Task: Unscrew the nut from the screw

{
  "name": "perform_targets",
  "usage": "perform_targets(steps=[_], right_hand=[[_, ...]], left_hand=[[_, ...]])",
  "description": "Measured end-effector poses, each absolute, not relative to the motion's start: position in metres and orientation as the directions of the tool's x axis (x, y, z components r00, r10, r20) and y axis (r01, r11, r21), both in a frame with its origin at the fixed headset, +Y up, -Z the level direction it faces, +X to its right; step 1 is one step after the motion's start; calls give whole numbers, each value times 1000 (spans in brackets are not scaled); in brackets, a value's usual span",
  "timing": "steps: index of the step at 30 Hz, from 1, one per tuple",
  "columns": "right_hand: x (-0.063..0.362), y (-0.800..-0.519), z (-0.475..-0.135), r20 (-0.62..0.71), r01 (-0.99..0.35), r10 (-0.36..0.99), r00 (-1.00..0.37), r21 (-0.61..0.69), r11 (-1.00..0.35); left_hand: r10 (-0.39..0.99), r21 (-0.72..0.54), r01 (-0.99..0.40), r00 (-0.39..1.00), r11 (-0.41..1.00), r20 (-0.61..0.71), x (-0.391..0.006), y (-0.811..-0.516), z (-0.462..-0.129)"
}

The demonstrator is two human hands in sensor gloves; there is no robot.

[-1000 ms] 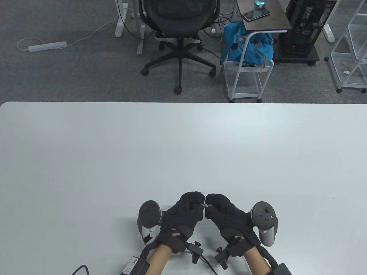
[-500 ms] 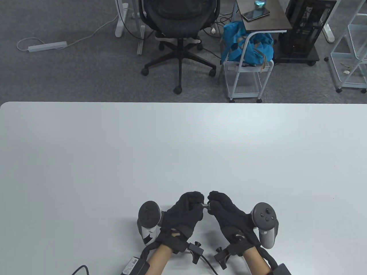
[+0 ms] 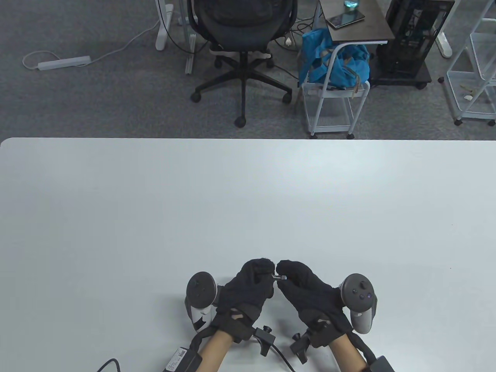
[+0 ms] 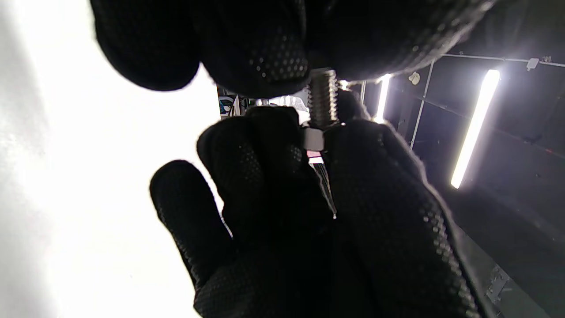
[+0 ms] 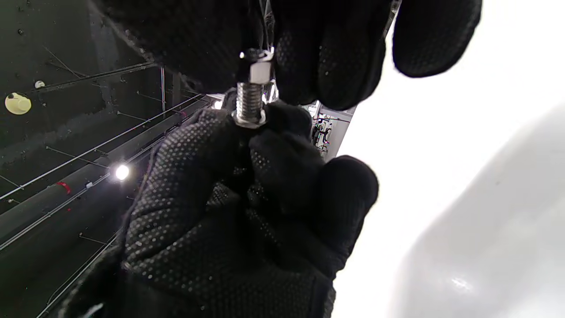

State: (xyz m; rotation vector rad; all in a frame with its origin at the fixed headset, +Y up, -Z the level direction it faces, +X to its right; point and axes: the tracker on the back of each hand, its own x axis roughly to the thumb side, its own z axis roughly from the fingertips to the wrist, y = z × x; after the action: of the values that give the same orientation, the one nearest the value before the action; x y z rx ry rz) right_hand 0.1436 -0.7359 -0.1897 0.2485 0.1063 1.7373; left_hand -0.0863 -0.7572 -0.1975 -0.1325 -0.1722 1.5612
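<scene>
Both gloved hands meet just above the near edge of the pale grey table (image 3: 248, 201), and the small silver threaded steel screw (image 4: 322, 98) spans the gap between them, lying roughly level and pointing from one hand to the other. That raised, two-handed hold makes sense: with nothing clamping the screw, one hand has to stop it turning while the other works the nut.

The left hand (image 3: 248, 288), in a black dotted knit glove, pinches the screw's head end between thumb and forefinger, the other fingers curled loosely beside the shaft; its job looks to be anchoring. The right hand (image 3: 306, 290), gloved the same, closes its thumb and first fingers on the small silver hexagonal steel nut (image 5: 259, 72), which sits at the screw's far end from the left hand, with bare thread showing between nut and left fingertips (image 5: 282, 145). Gripping on the flats by fingertips alone leaves room to roll the nut around the shaft.

Judging by the exposed thread, the nut seems near the tip, so little turning may remain. The rubber dots on the gloves likely help against slipping.
</scene>
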Motion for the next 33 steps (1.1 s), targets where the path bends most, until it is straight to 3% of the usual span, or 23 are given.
perform_targets(steps=[4,8,16,20,26,30,33], right_hand=[[144,-746,-189,22,-973,995,-101,208,-103],[146,-751,-190,-29,-969,988,-155,201,-146],[143,-746,-191,21,-964,988,-154,216,-155],[145,-743,-191,47,-973,989,-141,175,-147],[147,-736,-189,113,-972,973,-201,102,-213],[146,-735,-191,80,-963,987,-138,222,-152],[146,-741,-190,46,-969,993,-111,218,-119]], left_hand=[[1000,-196,-981,4,10,30,-86,-757,-198],[999,-201,-979,12,20,41,-86,-757,-198],[998,-213,-976,28,40,58,-85,-758,-199],[994,-270,-957,91,103,57,-81,-758,-199],[995,-239,-967,73,86,62,-81,-757,-199],[998,-219,-974,54,61,40,-84,-760,-199],[998,-216,-975,47,54,41,-84,-760,-199]])
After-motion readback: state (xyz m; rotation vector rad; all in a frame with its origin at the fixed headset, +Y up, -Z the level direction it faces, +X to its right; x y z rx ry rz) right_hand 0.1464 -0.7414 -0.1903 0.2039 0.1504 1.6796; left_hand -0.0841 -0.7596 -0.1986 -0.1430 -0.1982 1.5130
